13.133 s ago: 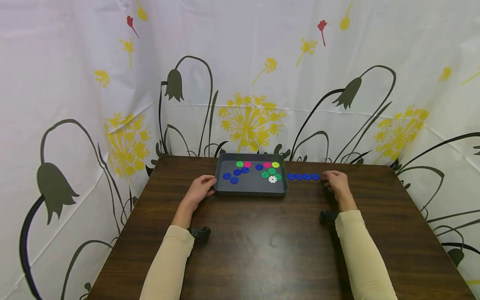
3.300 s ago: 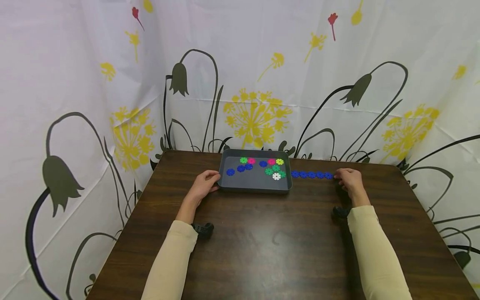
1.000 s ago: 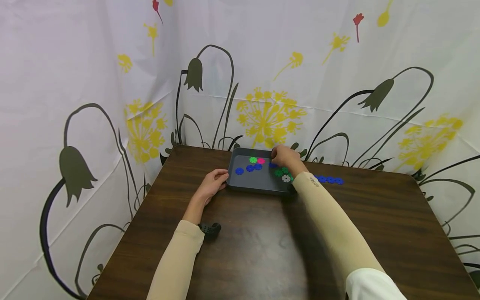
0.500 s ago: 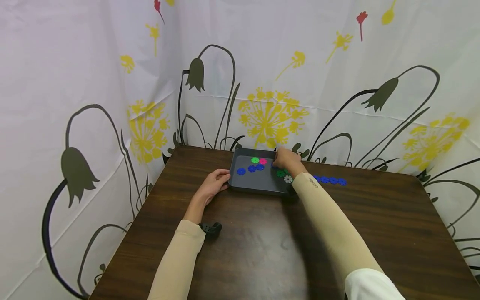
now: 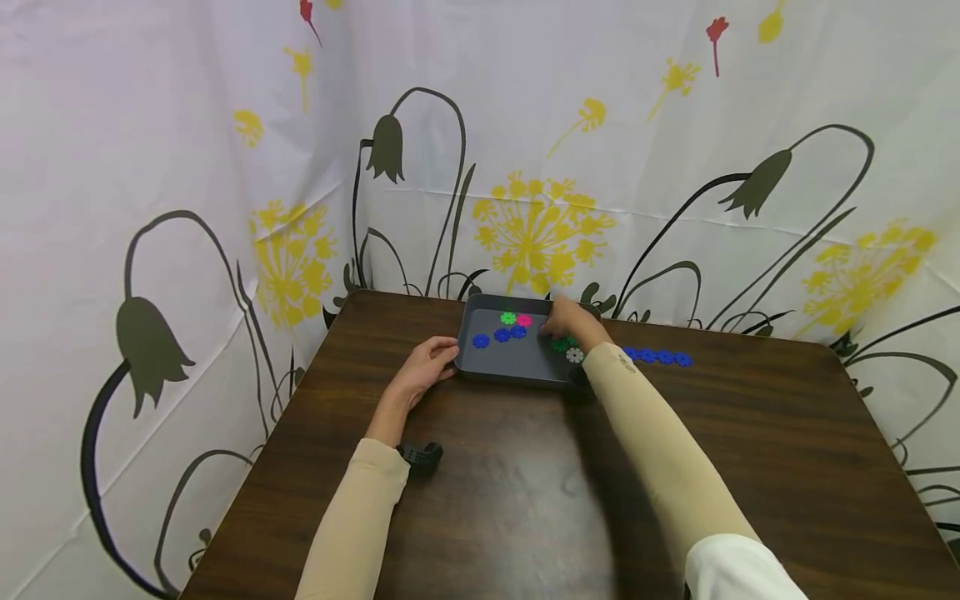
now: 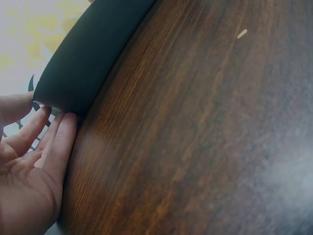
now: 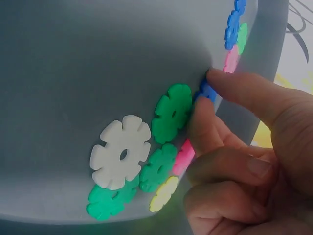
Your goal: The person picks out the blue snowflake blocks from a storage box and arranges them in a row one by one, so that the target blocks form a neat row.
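My left hand (image 5: 422, 367) holds the left end of the dark grey tray (image 5: 510, 365); in the left wrist view its thumb is at the rim and its fingers lie against the outer wall. My right hand (image 5: 568, 320) reaches into the tray's right half. In the right wrist view its thumb and index finger pinch a blue notched plastic disc (image 7: 208, 90), partly hidden by the fingertips. Near those fingers lie a white disc (image 7: 106, 157), green discs (image 7: 167, 108), a pink disc (image 7: 184, 157) and a yellow disc (image 7: 164, 194).
Blue discs (image 5: 665, 357) stand in a row on the wooden table (image 5: 487, 483), right of the tray, partly behind the right forearm. Inside the tray's left half are more blue discs (image 5: 481, 341), a light green disc (image 5: 508, 318) and a pink one (image 5: 524, 320). A patterned curtain (image 5: 420, 242) hangs behind.
The row on the table gained a blue disc, and the tray's left half lost one. My right hand left the row's right end for the tray. The left hand kept its place.
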The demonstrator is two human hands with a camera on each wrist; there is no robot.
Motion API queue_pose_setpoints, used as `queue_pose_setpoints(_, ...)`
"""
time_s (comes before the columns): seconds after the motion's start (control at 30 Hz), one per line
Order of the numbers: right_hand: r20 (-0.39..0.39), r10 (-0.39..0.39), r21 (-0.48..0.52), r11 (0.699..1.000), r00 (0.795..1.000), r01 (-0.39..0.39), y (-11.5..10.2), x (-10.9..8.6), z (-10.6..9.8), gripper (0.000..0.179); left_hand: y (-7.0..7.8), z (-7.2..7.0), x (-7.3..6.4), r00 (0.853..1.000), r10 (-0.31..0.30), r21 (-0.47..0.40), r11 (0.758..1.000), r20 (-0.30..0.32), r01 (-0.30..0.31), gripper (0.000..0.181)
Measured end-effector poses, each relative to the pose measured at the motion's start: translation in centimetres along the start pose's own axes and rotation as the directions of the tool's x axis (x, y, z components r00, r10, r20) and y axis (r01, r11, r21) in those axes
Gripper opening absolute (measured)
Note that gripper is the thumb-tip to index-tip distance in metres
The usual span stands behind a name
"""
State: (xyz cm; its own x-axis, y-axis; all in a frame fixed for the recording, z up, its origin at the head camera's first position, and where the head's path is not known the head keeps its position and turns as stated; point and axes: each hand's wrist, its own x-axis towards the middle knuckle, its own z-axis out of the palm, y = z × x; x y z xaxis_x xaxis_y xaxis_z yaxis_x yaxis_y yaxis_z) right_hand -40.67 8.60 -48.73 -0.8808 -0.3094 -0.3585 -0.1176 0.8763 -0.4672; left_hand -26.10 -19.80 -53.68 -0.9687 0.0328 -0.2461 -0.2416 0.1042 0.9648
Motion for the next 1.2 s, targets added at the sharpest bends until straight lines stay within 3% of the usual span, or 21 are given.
queue_pose_setpoints(0.17,0.017,0.064,-0.033,0.997,0.998,-0.064,0.0,0.0,-0.2,0.054,0.1,0.1,-0.1,1.000,-0.002,0.005,1.000,-0.006,0.002,0.048)
queue_pose_setpoints(0.27,0.027,0.064,-0.053,0.997,0.998,-0.063,0.0,-0.3,-0.4,0.060,0.2,0.1,-0.3,1.000,0.003,0.011,1.000,-0.018,-0.003,0.047)
queue_pose_setpoints(0.53,0.056,0.006,-0.032,0.999,0.998,-0.004,-0.2,-0.9,-0.8,0.026,0.4,0.2,-0.7,0.999,0.012,0.010,1.000,-0.034,-0.011,0.049)
queue_pose_setpoints(0.67,0.032,-0.047,-0.028,0.998,0.998,0.048,-0.3,-2.0,-1.2,0.017,0.3,0.3,-0.7,0.999,0.011,0.001,1.000,-0.043,-0.011,0.049)
queue_pose_setpoints(0.9,-0.056,-0.141,-0.027,0.990,0.988,0.139,-0.2,-3.5,-1.2,0.022,0.4,0.4,-0.8,0.998,0.008,0.015,1.000,-0.056,-0.007,0.048)
queue_pose_setpoints(1.2,-0.110,-0.126,-0.014,0.992,0.986,0.125,-0.1,-6.0,-2.2,0.021,0.4,0.4,-0.9,0.998,0.022,0.026,0.999,-0.055,-0.021,0.049)
